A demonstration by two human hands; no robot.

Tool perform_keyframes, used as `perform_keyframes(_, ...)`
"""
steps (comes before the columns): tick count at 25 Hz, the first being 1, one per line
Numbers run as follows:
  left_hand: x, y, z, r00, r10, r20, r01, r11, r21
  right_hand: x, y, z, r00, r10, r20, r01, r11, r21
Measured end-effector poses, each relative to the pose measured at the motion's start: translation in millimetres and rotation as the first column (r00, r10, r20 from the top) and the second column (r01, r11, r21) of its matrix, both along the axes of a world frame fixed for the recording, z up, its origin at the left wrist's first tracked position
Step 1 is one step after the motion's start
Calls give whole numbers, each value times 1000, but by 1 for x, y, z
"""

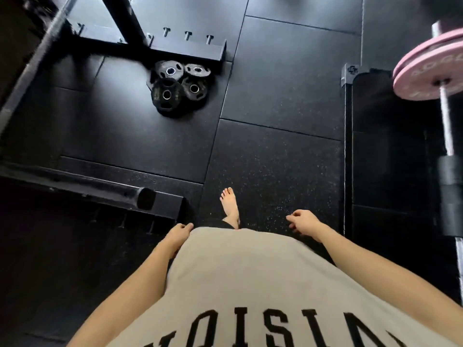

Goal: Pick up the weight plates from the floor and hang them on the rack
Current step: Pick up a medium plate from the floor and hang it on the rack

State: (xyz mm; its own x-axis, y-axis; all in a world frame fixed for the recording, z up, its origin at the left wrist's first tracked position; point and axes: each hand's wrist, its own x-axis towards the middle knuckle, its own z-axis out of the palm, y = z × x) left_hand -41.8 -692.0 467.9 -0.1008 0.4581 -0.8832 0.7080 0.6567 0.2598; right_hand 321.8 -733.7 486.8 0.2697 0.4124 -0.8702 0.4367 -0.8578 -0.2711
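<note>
Both hands, left and right, hang loose, each grip empty; weight plates lie ahead on the floor, awaiting pickup.

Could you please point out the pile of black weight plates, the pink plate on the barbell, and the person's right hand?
black weight plates (179, 89), head view, middle of the pile.
pink plate (426, 71), head view, flat face.
right hand (304, 221), head view, back of hand.

The beige shirt bears large black letters, seen upside down and cut off, roughly "OISI". Raised lettering on the pink plate is too blurred to read.
</note>
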Motion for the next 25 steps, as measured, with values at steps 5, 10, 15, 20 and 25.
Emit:
perform_keyframes(5,5,151,26,985,161,58,-164,985,54,3,161,12,997,71,21,-73,993,91)
perform_keyframes(10,19,281,44,970,225,93,-232,970,71,4,306,12,987,160,12,-160,981,104)
perform_keyframes(15,20,367,35,938,343,54,-345,937,46,6,452,-4,917,399,15,-399,913,79)
perform_keyframes(20,11,429,28,888,459,-38,-453,885,104,-6,602,11,820,572,21,-571,815,97)
perform_keyframes(25,-11,478,12,766,641,-57,-637,768,66,-56,726,18,727,686,35,-686,722,90)
